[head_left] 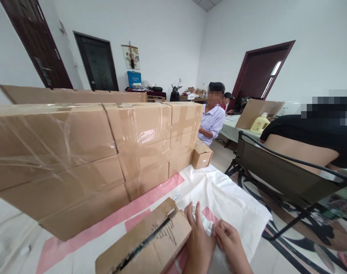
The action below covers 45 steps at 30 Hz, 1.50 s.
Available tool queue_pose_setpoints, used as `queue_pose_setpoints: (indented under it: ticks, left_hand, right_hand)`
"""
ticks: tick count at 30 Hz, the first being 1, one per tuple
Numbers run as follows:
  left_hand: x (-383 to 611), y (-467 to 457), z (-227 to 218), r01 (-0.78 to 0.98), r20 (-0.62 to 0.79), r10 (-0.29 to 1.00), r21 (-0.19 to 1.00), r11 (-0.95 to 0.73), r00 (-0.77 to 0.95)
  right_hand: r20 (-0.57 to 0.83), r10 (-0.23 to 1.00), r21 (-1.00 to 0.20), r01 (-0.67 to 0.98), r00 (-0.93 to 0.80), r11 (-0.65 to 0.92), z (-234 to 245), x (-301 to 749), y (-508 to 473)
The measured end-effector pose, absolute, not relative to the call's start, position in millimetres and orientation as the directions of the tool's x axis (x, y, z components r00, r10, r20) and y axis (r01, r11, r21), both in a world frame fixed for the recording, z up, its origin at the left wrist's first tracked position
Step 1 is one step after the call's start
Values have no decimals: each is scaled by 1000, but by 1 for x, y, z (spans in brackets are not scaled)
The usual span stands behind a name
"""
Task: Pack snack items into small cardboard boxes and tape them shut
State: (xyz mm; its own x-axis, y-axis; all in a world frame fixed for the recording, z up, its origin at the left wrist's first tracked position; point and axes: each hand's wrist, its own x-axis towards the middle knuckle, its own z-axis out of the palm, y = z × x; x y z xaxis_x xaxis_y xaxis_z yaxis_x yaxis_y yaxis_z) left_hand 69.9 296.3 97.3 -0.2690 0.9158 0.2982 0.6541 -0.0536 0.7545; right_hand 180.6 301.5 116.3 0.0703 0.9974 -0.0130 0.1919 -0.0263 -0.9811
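Fingers of the left hand (pixel 198 236) and right hand (pixel 228 239) partly cover a small white item (pixel 209 228), so its kind cannot be told. The lower edge crops the slotted carton (pixel 164 245), its inside too dark to make out. The left edge cuts off the stacked cartons (pixel 90 152), which hide part of a person in a lilac shirt (pixel 215 120); the right edge crops a person in black (pixel 307 123).

Bright, soft light; glare streaks the clear, shiny tape (pixel 65 131) at left; lens distortion slants the dark-red wooden door (pixel 33 36), upper left.
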Motion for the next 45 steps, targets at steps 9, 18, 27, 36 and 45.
queue_pose_setpoints:
  ticks: [9, 18, 27, 36, 45]
  left_hand:
    - [72, 295, 96, 638, 289, 916, 768, -50, -277]
    - [71, 296, 97, 587, 278, 919, 807, -65, -281]
    - [72, 300, 92, 604, 314, 902, 793, -78, -297]
    - [65, 292, 113, 618, 217, 954, 785, -45, -206]
    - [66, 294, 113, 644, 260, 931, 764, -37, -255]
  right_hand:
    - [107, 987, -953, 294, 121, 68, 114, 179, 297]
    - [112, 986, -958, 277, 124, 74, 127, 179, 290]
    - [125, 978, -959, 274, 168, 75, 116, 180, 289]
    - [130, 980, -955, 284, 152, 83, 106, 186, 286]
    - [156, 981, -972, 195, 113, 132, 116, 188, 299]
